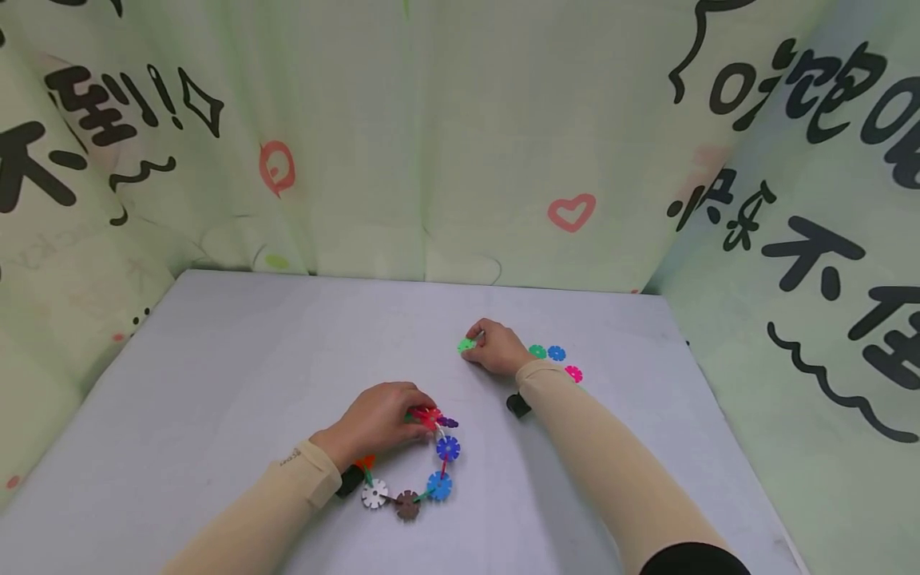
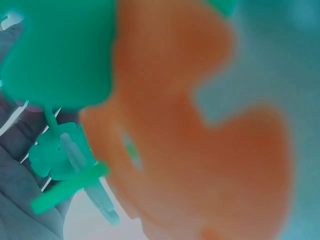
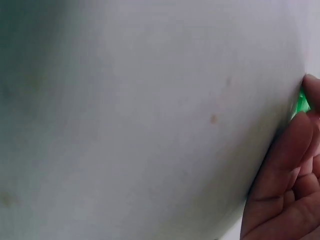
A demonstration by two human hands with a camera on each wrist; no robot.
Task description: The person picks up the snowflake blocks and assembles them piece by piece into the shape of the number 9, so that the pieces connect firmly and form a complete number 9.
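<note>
Disc chain [image 1: 439,486] risking a split joint

The chain is curving over the desk [image 1: 287,351], the left hand [image 1: 381,421] gripping its far part near a red disc [image 1: 432,418]; the right hand [image 1: 501,349], well apart, is pinching a green disc [image 1: 465,344]. The chain's slotted joints are looking weakest: uneven squeezing or pulling could be twisting one loose. A slack pinch could be dropping the green disc, and the right sleeve [image 1: 596,431], hanging just beside the spare discs [image 1: 557,353], could be scattering them
</note>
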